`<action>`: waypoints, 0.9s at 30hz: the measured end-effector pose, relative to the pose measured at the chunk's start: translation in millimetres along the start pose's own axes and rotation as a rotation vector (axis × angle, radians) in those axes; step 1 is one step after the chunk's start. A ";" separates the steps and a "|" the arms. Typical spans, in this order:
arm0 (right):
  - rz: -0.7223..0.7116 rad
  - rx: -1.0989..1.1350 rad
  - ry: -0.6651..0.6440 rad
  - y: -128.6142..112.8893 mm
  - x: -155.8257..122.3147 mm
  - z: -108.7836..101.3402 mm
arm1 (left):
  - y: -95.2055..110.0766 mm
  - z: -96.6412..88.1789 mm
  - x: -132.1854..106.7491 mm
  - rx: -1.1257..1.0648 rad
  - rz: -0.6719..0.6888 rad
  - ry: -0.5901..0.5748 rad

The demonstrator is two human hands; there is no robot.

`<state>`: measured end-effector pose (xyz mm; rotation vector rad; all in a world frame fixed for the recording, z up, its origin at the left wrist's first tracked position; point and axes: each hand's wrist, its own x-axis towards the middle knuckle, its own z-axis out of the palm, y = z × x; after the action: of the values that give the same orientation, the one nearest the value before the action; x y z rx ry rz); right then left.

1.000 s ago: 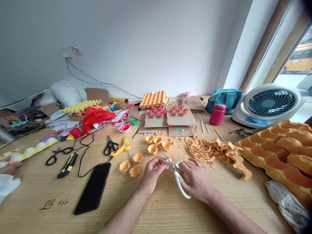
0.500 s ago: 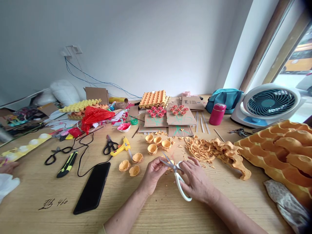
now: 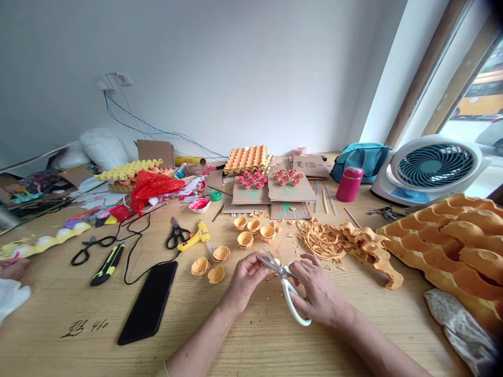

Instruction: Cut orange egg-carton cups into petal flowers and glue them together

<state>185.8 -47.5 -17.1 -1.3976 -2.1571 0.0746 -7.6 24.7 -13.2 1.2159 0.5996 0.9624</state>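
Note:
My right hand (image 3: 323,294) is closed around the handles of white-handled scissors (image 3: 291,305). Their blades are spread and point up and left, at the fingertips of my left hand (image 3: 244,283). Those fingers pinch a small orange egg-carton cup (image 3: 275,261), mostly hidden behind the blades and fingers. Left of my hands lie petal-edged cups, among them a single cup (image 3: 216,275) and a stack (image 3: 200,266). Several more cups (image 3: 245,240) stand just beyond my hands. A heap of orange carton trimmings (image 3: 320,241) lies beyond my right hand.
A black phone (image 3: 148,303), a utility knife (image 3: 107,265), black scissors (image 3: 176,234) and a yellow glue gun (image 3: 195,238) lie to the left. On the right are a large egg tray (image 3: 416,233) and a fan (image 3: 428,170). Another person's hand (image 3: 14,269) shows at the left edge.
My hands and the scissors stay almost in place. At the far left, the other person's hand and the yellow carton strip have shifted slightly. The view has moved a little.

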 end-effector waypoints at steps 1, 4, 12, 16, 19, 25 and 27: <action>-0.004 0.001 -0.001 0.3 -0.3 0.1 | 1.1 -0.2 0.0 0.014 0.007 0.004; -0.013 0.004 -0.002 0.9 -1.0 0.8 | 4.7 -0.4 -0.1 0.050 0.030 -0.001; -0.028 0.019 -0.010 -0.2 -1.5 1.1 | 8.9 -0.2 -0.9 0.093 0.041 0.012; -0.039 0.030 -0.003 -0.5 -1.2 0.8 | 8.0 -3.3 0.3 0.118 0.056 -0.023; -0.052 0.042 0.002 -0.1 -1.0 0.6 | 7.0 -7.5 1.6 0.171 0.085 -0.037; -0.058 0.038 -0.016 -0.4 -1.1 0.0 | 7.8 -16.0 4.9 0.335 0.201 -0.064; -0.061 0.041 -0.024 -0.3 -1.0 -0.2 | 8.9 -17.6 5.7 0.361 0.216 -0.064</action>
<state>185.9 -48.6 -17.3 -1.3139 -2.2035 0.1125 -21.8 38.9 -8.9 1.6534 0.6165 1.0175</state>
